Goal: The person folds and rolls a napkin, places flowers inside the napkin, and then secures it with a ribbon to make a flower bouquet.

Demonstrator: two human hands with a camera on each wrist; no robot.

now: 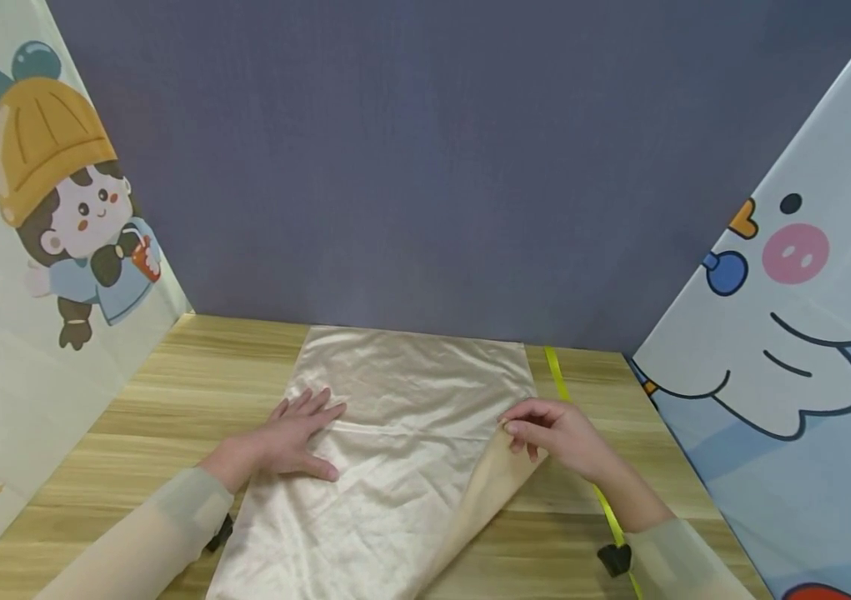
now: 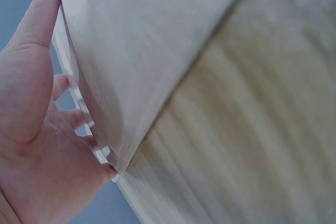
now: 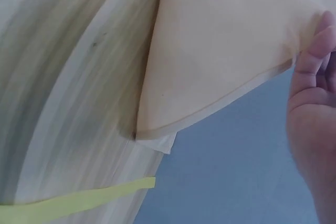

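Observation:
A shiny cream satin-like cloth (image 1: 387,483) lies lengthwise over the wooden table, wrinkled across its surface. My left hand (image 1: 293,442) rests on its left side with the fingers spread; in the left wrist view, the palm (image 2: 42,145) is beside the cloth edge. Between thumb and fingers, my right hand (image 1: 556,433) pinches the cloth's right edge and lifts it. That raised edge is folded over, showing the duller beige underside (image 1: 496,487). The right wrist view shows the lifted flap (image 3: 220,51) stretching from the table up to the fingertips.
A yellow tape strip (image 1: 558,375) runs along the wooden table (image 1: 140,417) right of the cloth, passing under the right forearm. Black objects sit by each sleeve, one black clip-like piece (image 1: 615,560) at the right. A grey-blue panel (image 1: 410,167) stands behind, with cartoon-printed panels at both sides.

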